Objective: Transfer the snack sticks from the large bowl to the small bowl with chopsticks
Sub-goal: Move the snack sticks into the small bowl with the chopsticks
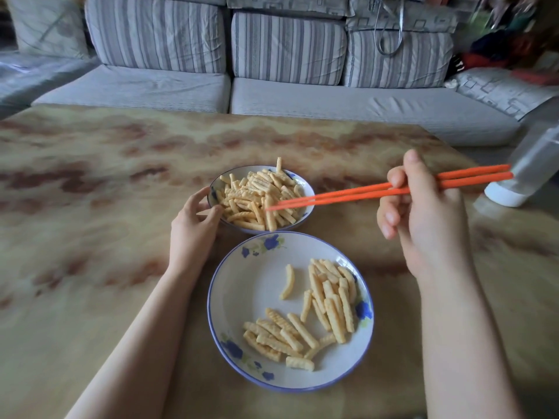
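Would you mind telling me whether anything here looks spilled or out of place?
Nothing has spilled onto the table. One snack stick juts upright from the heaped small bowl, at its far rim.

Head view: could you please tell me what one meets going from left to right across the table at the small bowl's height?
Left hand, small bowl, right hand holding the chopsticks, clear bottle.

Both our bare forearms stretched forward, well apart. Our left hand (pixel 193 225) lay low, thumb and curled fingers holding the left rim of the small blue-rimmed white ceramic bowl (pixel 242 168). Our right hand (pixel 429 219) was raised higher, gripping the long orange plastic chopsticks (pixel 378 192) with curled fingers, one digit pointing up.
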`<action>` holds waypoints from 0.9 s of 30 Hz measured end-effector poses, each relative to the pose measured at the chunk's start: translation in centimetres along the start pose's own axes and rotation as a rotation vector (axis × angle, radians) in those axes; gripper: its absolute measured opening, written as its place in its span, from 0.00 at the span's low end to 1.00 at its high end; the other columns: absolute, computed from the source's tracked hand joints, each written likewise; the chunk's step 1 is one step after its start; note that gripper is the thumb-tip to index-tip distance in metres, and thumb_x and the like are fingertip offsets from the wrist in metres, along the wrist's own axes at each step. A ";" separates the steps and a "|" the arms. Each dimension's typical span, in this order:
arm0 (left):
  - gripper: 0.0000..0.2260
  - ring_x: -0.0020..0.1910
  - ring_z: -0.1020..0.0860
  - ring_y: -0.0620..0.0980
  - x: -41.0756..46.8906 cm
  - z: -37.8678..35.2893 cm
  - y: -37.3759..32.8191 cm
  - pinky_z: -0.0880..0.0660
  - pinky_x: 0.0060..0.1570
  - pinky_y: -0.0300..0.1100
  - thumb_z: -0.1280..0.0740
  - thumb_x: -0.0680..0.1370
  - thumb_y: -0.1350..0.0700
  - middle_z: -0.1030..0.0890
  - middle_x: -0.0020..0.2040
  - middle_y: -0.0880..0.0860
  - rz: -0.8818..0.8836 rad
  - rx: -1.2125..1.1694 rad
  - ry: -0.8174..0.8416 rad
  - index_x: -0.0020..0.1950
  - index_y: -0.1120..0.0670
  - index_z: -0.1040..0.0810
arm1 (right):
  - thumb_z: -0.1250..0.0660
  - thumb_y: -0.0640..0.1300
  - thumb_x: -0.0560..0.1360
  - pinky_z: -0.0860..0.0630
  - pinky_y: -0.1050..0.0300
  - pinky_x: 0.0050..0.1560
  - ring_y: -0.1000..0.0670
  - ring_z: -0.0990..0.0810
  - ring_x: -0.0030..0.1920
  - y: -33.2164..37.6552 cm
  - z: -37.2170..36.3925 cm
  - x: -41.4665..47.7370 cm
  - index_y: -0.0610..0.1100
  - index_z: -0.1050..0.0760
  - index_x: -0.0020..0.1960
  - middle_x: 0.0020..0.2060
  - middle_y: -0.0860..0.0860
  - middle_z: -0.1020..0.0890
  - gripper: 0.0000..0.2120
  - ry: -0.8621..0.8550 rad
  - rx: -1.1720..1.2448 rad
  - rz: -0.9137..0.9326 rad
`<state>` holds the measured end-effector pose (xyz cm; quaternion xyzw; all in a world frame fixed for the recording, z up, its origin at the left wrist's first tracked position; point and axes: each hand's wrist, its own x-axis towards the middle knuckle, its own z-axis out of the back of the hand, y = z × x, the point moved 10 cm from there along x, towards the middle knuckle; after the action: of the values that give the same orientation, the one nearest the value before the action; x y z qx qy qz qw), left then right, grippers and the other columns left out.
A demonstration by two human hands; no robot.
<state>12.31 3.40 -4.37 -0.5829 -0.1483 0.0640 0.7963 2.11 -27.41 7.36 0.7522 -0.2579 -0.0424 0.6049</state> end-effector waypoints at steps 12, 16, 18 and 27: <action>0.18 0.36 0.21 0.45 -0.1 0.2 -0.2 0.27 0.44 0.38 0.35 0.77 0.58 0.19 0.51 0.50 0.008 0.000 -0.010 0.67 0.48 0.25 | 0.44 0.49 0.82 0.36 0.63 0.21 0.49 0.31 0.17 -5.2 -1.9 0.4 0.43 0.31 0.36 0.18 0.50 0.29 0.19 -0.145 -0.061 -0.003; 0.18 0.34 0.21 0.45 -0.2 0.1 -0.2 0.26 0.45 0.39 0.35 0.77 0.58 0.19 0.51 0.50 0.009 -0.012 -0.007 0.66 0.47 0.25 | 0.44 0.49 0.83 0.35 0.63 0.21 0.49 0.30 0.17 -4.6 -2.0 0.6 0.42 0.31 0.36 0.17 0.51 0.28 0.18 -0.104 -0.083 0.015; 0.18 0.33 0.21 0.44 -0.1 0.1 -0.2 0.26 0.41 0.36 0.35 0.77 0.58 0.19 0.50 0.49 0.008 -0.012 -0.008 0.66 0.47 0.25 | 0.44 0.49 0.83 0.37 0.63 0.21 0.49 0.31 0.17 -3.5 -1.6 0.7 0.43 0.31 0.35 0.17 0.51 0.29 0.19 -0.087 -0.091 0.036; 0.18 0.34 0.21 0.42 -0.2 0.2 -0.3 0.28 0.37 0.31 0.35 0.77 0.58 0.20 0.50 0.48 0.009 0.001 -0.008 0.66 0.47 0.25 | 0.43 0.50 0.82 0.45 0.66 0.19 0.51 0.41 0.16 -0.4 0.3 0.7 0.45 0.30 0.31 0.21 0.44 0.35 0.21 0.176 -0.224 -0.027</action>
<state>12.01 3.37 -4.03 -0.5831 -0.1489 0.0702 0.7955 2.77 -27.92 7.08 0.6842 -0.1877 -0.0130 0.7046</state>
